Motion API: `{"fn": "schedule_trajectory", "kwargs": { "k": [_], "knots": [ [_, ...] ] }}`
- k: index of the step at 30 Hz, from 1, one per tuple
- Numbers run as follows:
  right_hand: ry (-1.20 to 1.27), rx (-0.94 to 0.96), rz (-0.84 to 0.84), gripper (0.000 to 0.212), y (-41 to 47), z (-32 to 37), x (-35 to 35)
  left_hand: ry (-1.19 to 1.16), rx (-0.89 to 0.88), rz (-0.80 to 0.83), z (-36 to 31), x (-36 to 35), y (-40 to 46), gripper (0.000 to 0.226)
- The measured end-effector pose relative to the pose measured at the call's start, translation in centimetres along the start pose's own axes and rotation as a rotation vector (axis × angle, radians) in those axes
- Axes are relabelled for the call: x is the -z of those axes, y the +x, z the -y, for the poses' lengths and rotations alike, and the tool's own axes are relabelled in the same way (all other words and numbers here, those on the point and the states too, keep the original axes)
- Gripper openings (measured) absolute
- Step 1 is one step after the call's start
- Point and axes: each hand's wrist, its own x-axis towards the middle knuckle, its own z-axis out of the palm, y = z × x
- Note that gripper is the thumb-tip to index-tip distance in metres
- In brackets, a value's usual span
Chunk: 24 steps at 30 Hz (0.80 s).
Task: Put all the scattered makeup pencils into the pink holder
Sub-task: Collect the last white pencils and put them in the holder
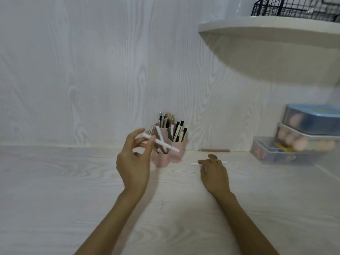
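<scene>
Pinched between thumb and fingertips, a white makeup pencil (161,143) sat in your left hand (135,162), held near its blunt end so that the long free part angled across the front of the pink holder (168,159); that light grip looked chosen so you could tip the pencil upright and drop it into a compartment. Your left hand hovered just in front and to the left of the holder, not touching it as far as the blur allowed me to tell. To the right of the holder, your right hand (213,172) lay low on the white wood-grain table (55,181), fingers curled down over a second white pencil (195,163) whose ends poked out on either side; whether you had truly gripped it or only covered it, I could not tell. Behind that hand, further right of the holder and close against the wall, a brown pencil (214,150) lay flat, untouched. The holder itself stood at the wall, its compartments already packed with upright dark and cream pencils (173,127), so I judged the job nearly done, with three pencils left. Far right of the holder sat stacked clear boxes (294,144) holding what looked like sponges, and a wire basket (294,6) rested on the shelf (266,26) above. No brand or writing could be read anywhere; everything was too soft.
</scene>
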Motion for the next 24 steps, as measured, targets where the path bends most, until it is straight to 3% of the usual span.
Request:
{"fn": "schedule_trajectory", "kwargs": {
  "k": [3,7,9,13,14,18,20,24],
  "knots": [
    [0.067,-0.013,0.000,0.027,0.1,-0.3,0.0,0.130,-0.151,-0.064,-2.4,-2.4,3.5,0.025],
    [0.164,-0.053,0.006,0.025,0.1,-0.5,-0.1,0.363,-0.318,0.023,-3.0,-5.4,6.3,0.018],
    [0.188,-0.067,-0.008,0.025,0.1,-0.5,0.0,0.520,-0.345,0.124,-1.6,-6.5,6.7,0.019],
    [0.221,-0.080,-0.010,0.024,0.0,-0.4,0.2,0.814,-0.426,0.493,1.2,-7.1,5.8,0.025],
    [0.230,-0.086,-0.012,0.024,0.1,-0.6,0.2,0.812,-0.482,0.503,1.4,-7.4,5.4,0.026],
    [0.225,-0.093,-0.016,0.026,0.1,-0.2,0.2,0.592,-0.810,0.268,-0.3,-9.8,3.6,0.019],
    [0.179,-0.130,-0.035,0.027,0.1,-0.2,0.1,0.537,-0.896,0.431,-1.0,-12.7,2.7,0.016],
    [0.108,-0.326,-0.102,0.031,0.4,-0.9,0.1,0.746,-0.524,1.002,0.6,-18.9,0.9,0.034]
  ]
}}
